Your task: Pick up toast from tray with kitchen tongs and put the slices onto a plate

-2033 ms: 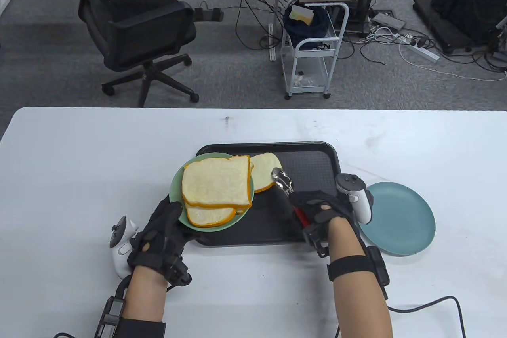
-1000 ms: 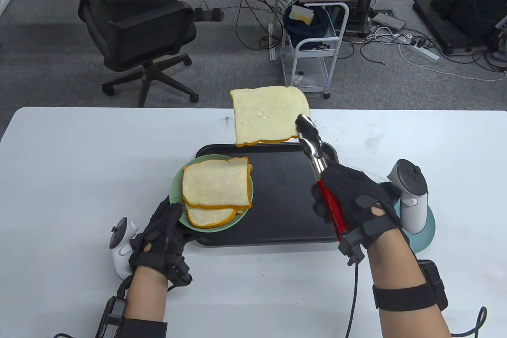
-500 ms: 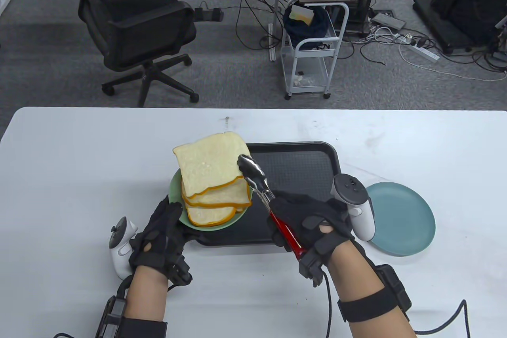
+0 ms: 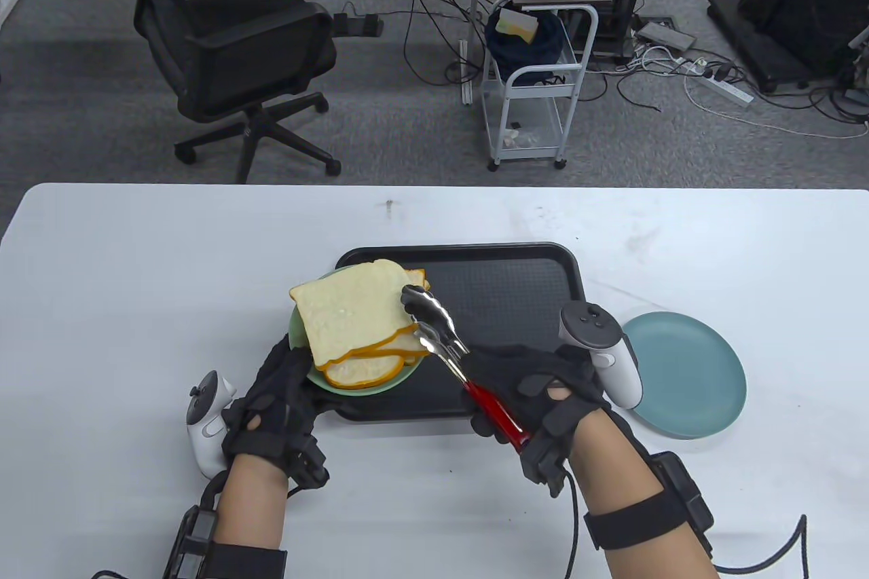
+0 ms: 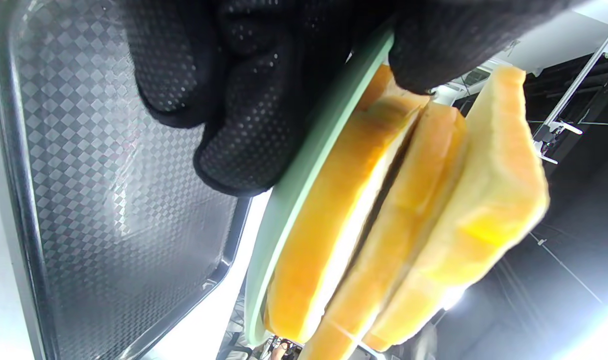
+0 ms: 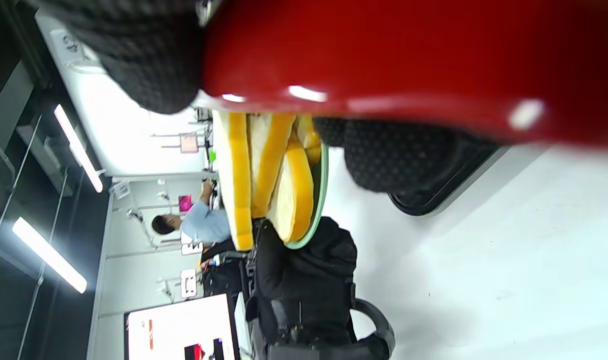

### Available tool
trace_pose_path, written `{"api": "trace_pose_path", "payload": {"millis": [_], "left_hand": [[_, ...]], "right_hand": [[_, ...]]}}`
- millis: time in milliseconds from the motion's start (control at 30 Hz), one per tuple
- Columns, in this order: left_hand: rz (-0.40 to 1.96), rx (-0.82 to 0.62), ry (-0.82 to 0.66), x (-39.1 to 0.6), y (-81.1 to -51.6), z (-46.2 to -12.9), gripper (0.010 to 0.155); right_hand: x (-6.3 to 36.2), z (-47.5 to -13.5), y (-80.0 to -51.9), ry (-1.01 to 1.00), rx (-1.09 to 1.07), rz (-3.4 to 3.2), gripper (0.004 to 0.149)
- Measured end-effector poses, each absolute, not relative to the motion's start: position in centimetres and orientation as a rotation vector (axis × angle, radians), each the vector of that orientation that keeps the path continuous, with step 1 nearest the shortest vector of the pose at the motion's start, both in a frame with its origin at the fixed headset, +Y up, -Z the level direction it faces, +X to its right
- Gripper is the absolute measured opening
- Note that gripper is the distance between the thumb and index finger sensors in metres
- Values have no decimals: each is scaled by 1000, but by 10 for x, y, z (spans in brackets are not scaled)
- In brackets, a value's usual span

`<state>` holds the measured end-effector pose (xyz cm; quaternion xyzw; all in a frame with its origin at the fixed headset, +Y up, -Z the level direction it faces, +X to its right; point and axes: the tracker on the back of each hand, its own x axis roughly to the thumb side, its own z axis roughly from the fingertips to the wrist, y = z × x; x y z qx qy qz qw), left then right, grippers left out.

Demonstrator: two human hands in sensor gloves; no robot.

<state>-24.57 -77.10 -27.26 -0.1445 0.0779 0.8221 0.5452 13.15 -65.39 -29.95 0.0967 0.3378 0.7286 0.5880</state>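
A green plate (image 4: 303, 362) stands on the left part of the black tray (image 4: 516, 294) and carries a stack of three toast slices. The top slice (image 4: 346, 314) lies slightly askew, overhanging to the left. My left hand (image 4: 282, 382) grips the plate's near rim (image 5: 304, 165), thumb over the edge. In my right hand (image 4: 523, 389) I hold the red-handled tongs (image 4: 441, 334). Their metal tips sit at the top slice's right edge and look slightly parted. The red handle (image 6: 384, 60) fills the top of the right wrist view, with the stack (image 6: 263, 165) behind it.
A blue plate (image 4: 692, 375) lies on the white table (image 4: 136, 280) just right of the tray, bare. The tray's right half holds nothing. Beyond the table's far edge are an office chair (image 4: 231, 56), a small cart (image 4: 536, 83) and floor cables.
My right hand swung the tongs with a toast slice from high over the tray's far edge down and left onto the green plate's stack. My left hand stayed on the plate.
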Motion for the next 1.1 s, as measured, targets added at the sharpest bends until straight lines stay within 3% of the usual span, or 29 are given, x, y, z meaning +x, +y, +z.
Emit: {"api": "trace_pose_path", "payload": {"millis": [200,333,467,700,933,1100], "left_hand": [[1957,-340,192,-247,-771,-273,62],[1954,-340,195,-247,-771,-273,61],[1950,-343,190,-247,-771,-274,62],[1944,-346,185,-247,-771,-275,61],[1946,-347,193,-247,-772,-275,61],[1948,-343,197,-247,-772,-275,61]], "right_hand": [[176,-305,-633,662,151,1723,86],[219,-311,-615,316,31,1858,89],[255,-316,-614,32,-144,2009,91],[301,-326,-661,-192,-482,2296,94],[322,-334,-727,-185,-729,2648,91],[324,-337,-758,-111,-811,2800,89]]}}
